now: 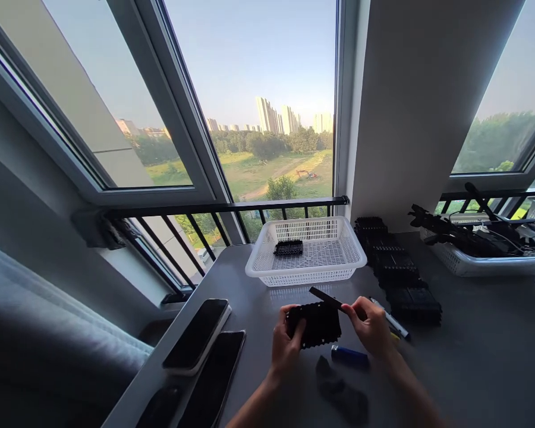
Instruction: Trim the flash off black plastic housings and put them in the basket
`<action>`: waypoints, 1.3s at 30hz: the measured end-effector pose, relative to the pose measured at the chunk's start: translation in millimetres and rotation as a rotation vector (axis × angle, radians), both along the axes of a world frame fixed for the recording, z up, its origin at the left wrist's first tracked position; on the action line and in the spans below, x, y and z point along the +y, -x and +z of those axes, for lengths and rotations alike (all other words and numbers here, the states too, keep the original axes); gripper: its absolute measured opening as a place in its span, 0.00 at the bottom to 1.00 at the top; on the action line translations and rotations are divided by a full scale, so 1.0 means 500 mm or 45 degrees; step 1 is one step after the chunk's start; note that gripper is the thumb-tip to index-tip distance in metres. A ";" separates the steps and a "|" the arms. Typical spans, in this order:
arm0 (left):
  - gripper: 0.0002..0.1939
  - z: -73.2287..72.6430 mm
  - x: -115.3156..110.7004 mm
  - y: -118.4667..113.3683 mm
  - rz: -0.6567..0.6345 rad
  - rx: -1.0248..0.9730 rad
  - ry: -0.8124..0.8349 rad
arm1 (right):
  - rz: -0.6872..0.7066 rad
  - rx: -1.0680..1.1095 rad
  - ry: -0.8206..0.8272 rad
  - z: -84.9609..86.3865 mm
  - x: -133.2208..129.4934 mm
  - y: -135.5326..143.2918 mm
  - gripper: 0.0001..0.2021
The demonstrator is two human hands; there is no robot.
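Observation:
My left hand [286,345] is closed on a flat black plastic part [316,326] with toothed edges, its thumb lying across the face. Pinched in my right hand [369,326] is a thin dark strip [324,296], slanting over the part's upper right corner. Whether strip and part touch, I cannot tell. On the table below them lie a blue cylindrical object [349,356] and a crumpled dark piece [341,389]. Beyond them stands a white plastic basket [310,277] with one black toothed part [288,248] inside.
Stacked black parts [395,267] run along the right of the basket. Pens [395,321] lie beside my right hand. Two phones [198,336] rest at the left table edge. A second basket [481,264] with black pieces and cables stands far right. A railing [232,207] borders the window.

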State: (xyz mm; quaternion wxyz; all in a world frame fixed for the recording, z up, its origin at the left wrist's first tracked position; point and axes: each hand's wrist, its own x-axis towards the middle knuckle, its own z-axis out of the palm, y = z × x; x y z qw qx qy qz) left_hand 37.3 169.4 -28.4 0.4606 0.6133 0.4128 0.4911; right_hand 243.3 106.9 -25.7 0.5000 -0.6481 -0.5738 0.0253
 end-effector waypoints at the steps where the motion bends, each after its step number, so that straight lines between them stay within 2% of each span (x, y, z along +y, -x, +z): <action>1: 0.16 0.000 0.003 0.002 0.003 -0.003 0.000 | 0.010 0.006 -0.002 0.000 0.001 0.000 0.20; 6: 0.17 0.006 0.007 0.000 0.042 -0.008 -0.011 | 0.018 0.023 -0.028 -0.001 0.003 0.004 0.22; 10: 0.16 0.034 0.010 -0.014 0.003 -0.008 -0.021 | 0.067 -0.022 -0.039 0.026 0.009 0.013 0.22; 13: 0.16 0.086 0.024 -0.027 -0.023 -0.042 -0.034 | 0.098 -0.092 -0.026 0.079 0.023 0.019 0.21; 17: 0.17 0.182 0.054 -0.045 -0.029 -0.097 -0.063 | 0.079 -0.079 -0.040 0.177 0.054 0.011 0.21; 20: 0.17 0.243 0.077 -0.064 -0.031 -0.159 -0.063 | 0.115 0.098 -0.039 0.237 0.081 -0.006 0.21; 23: 0.16 0.277 0.096 -0.087 -0.042 -0.239 -0.056 | 0.111 0.317 -0.066 0.267 0.103 -0.021 0.23; 27: 0.16 0.287 0.117 -0.110 -0.063 -0.251 -0.055 | 0.093 0.432 -0.076 0.270 0.121 -0.024 0.24; 31: 0.16 0.282 0.133 -0.115 -0.045 -0.199 -0.075 | 0.099 0.364 -0.040 0.261 0.134 -0.020 0.23; 39: 0.16 0.274 0.154 -0.115 -0.017 -0.224 0.019 | -0.085 0.380 -0.064 0.260 0.136 -0.058 0.21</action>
